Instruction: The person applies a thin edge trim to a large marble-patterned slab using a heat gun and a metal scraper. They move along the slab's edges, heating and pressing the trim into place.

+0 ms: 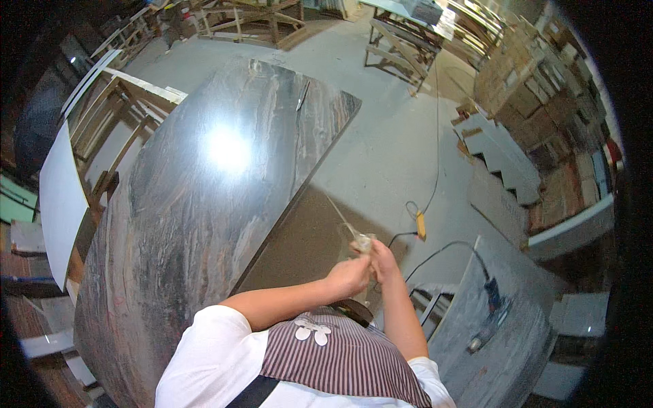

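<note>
In front of my striped apron both hands meet, slightly right of the middle. My left hand (348, 277) is closed, its fingers tucked against the right one; what they grip is hidden. My right hand (384, 262) closes round a small pale, shiny thing (364, 243) whose kind I cannot make out. From it a thin light strip (339, 211) runs up and to the left, near the edge of the slab. The large dark marble-patterned slab (183, 224) lies flat to the left of my hands, a bright lamp reflection on its surface.
At the right, a corded power tool (491, 299) lies on a grey slab (449, 340). A yellow socket block (421, 226) with cables is on the floor. Stacked cartons (527, 95) stand far right, wooden trestles (401, 51) at the back, a white panel (62, 204) far left.
</note>
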Tool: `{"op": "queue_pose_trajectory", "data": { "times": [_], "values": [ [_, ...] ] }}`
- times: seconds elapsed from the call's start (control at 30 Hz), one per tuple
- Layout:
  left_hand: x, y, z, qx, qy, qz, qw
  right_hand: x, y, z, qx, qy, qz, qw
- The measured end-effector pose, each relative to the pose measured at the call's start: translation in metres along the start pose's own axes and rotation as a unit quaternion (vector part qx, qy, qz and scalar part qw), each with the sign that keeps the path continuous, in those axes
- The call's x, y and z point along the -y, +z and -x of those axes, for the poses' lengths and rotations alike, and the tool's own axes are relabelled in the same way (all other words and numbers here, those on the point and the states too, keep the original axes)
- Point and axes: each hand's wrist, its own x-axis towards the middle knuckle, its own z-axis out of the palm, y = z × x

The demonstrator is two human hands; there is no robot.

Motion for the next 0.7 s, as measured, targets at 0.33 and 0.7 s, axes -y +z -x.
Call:
{"op": "queue_pose_trajectory", "data": {
  "times": [0.33,0.7],
  "values": [
    [0.039,-0.067,-0.076,-0.021,-0.167,0.489,0.856,0.135,-0.065,-0.105,0.001,0.088,-0.155,0.984],
    [0.097,-0.096,-0.088,-0.408,-0.071,0.848,0.33,0.293,-0.193,-0.153,-0.231,-0.047,-0.219,0.947]
  ]
}}
